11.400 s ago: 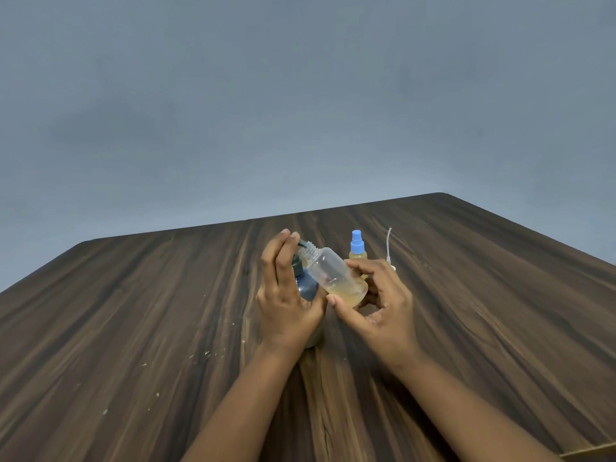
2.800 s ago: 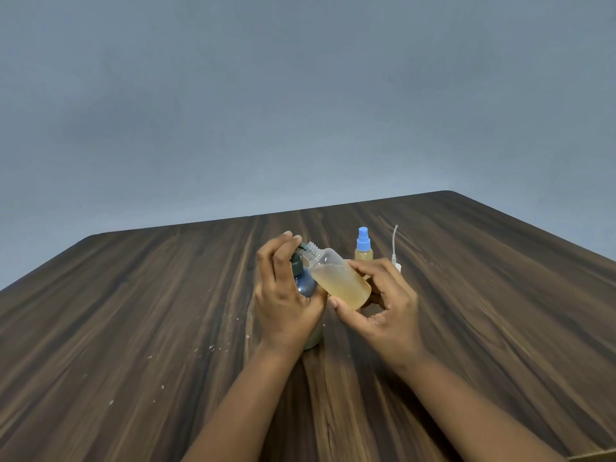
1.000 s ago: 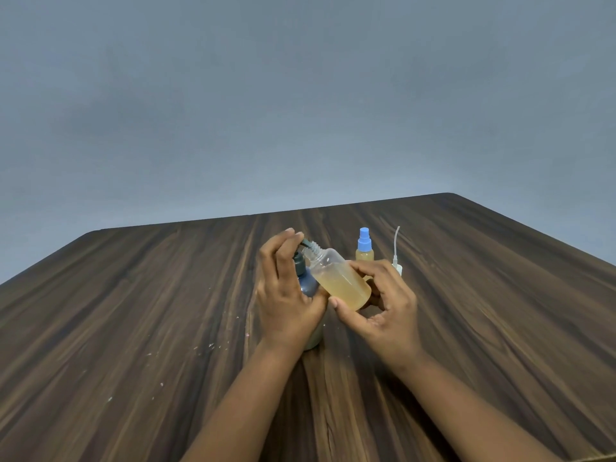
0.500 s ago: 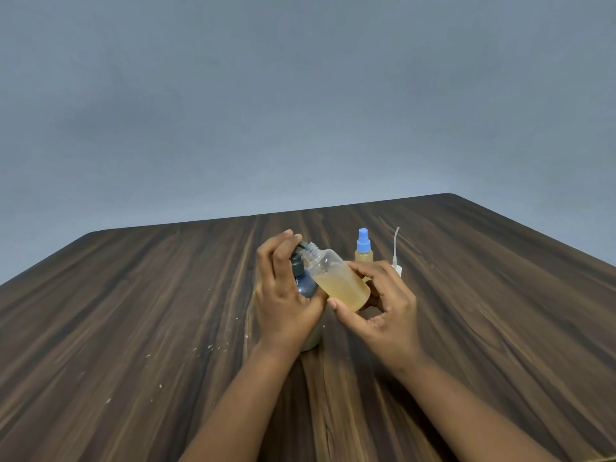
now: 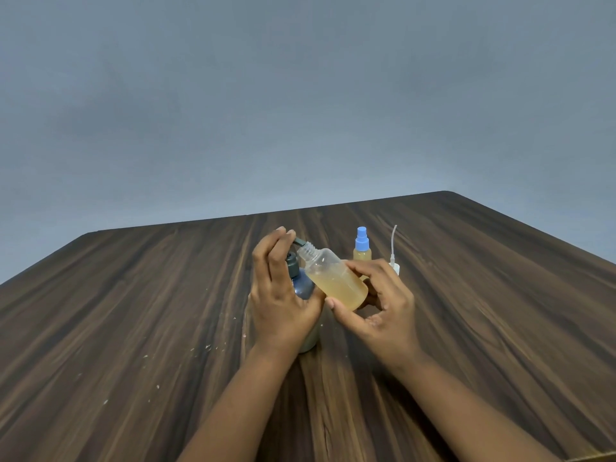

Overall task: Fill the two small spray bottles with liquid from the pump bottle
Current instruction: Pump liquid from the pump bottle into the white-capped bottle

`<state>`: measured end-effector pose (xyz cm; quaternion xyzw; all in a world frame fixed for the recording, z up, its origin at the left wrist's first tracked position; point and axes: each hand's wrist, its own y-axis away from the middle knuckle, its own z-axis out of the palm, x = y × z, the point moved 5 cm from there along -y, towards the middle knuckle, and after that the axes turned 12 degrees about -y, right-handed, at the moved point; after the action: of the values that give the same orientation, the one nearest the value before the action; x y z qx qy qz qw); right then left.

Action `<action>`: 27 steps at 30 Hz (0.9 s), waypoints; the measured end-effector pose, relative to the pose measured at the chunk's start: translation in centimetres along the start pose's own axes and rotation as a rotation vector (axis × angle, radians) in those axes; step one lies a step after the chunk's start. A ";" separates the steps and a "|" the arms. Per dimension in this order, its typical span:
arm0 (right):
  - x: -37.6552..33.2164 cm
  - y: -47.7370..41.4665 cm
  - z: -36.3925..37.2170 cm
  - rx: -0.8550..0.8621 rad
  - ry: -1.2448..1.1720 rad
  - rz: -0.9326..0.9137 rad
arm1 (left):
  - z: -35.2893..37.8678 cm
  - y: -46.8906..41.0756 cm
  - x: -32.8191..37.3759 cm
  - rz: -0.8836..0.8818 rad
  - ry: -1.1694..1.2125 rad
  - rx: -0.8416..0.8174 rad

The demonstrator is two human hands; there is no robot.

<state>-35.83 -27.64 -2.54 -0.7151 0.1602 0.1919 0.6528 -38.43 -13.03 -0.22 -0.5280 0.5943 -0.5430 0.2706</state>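
Note:
My left hand (image 5: 278,291) wraps the blue pump bottle (image 5: 302,285) standing mid-table, with its fingers resting on the dark pump head. My right hand (image 5: 373,305) holds an uncapped clear spray bottle (image 5: 335,278) tilted, its threaded neck touching the pump spout. Amber liquid fills about half of it. Behind my right hand stands a second small spray bottle (image 5: 362,248) with a blue spray cap and amber liquid inside. A loose white spray head with its dip tube (image 5: 393,251) stands just right of that bottle.
The dark wood-grain table (image 5: 133,311) has small white specks left of the pump bottle. Its far edge meets a plain grey wall (image 5: 300,95). A light-coloured corner (image 5: 596,456) shows at the bottom right.
More amber liquid is in the tilted bottle than 11 seconds ago. Over the last second my left fingers rose slightly on the pump head; both hands kept their places.

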 end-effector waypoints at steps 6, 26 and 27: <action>0.0 0.0 0.0 0.010 -0.005 -0.006 | 0.1 -0.2 -0.1 -0.028 0.014 -0.001; -0.1 0.1 0.1 0.011 -0.018 -0.012 | 0.3 -0.2 -0.1 -0.010 -0.010 -0.028; 0.0 0.1 0.0 0.011 -0.019 -0.011 | 0.3 -0.2 -0.2 -0.010 -0.007 -0.030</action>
<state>-35.86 -27.60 -2.58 -0.7107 0.1512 0.1940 0.6591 -38.05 -12.92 -0.21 -0.5369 0.5989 -0.5333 0.2621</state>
